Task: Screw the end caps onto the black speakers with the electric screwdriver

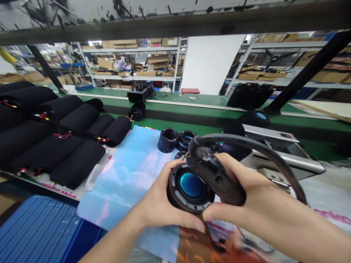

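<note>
A round black speaker-like part [191, 185] has a shiny blue disc in its middle and small holes around its rim. My left hand [161, 197] is wrapped round its left side, thumb along the near edge. In my right hand [246, 190] is a black corded hand tool [215, 171], its thick cable [255, 142] arching over to the right. The tool's tip is hidden, so whether it touches the rim I cannot tell. My right thumb rests at the part's near edge. Just beyond stand several black rings [168, 140], some stacked.
Beneath lies a blue printed sheet [128, 160]. Several black fabric-covered cylinders [78, 160] with red and yellow wires lie at left. A blue plastic crate [35, 226] stands at lower left. A silver metal device [276, 146] sits at right. A metal beam [164, 25] crosses overhead.
</note>
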Demonstrator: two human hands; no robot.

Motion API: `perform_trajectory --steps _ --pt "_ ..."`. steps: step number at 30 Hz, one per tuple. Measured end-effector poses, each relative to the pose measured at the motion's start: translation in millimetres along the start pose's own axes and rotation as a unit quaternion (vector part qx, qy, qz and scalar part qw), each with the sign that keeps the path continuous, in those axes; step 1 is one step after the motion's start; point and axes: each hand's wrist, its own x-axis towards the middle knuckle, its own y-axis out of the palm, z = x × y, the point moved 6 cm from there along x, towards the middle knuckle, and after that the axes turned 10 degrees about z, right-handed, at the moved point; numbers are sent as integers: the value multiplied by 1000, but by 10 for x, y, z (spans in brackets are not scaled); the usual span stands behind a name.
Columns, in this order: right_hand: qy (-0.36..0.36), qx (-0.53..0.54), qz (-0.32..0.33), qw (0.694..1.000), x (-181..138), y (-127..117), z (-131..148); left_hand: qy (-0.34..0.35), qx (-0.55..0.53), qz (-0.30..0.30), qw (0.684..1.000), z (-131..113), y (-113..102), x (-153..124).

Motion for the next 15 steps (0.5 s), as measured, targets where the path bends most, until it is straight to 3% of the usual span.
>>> perform_trajectory --steps 5,8,11,15 --pt "17 -46 -40 998 -86 42 65 -3 -29 -1 1000 33 27 -31" --pt "44 -17 3 999 -84 115 25 -21 -28 -2 999 -22 57 -40" --pt "73 48 39 995 -75 166 -46 -24 20 -71 997 -165 46 -66" --pt "33 100 4 994 -89 153 -67 -57 84 -120 988 -322 133 -88"
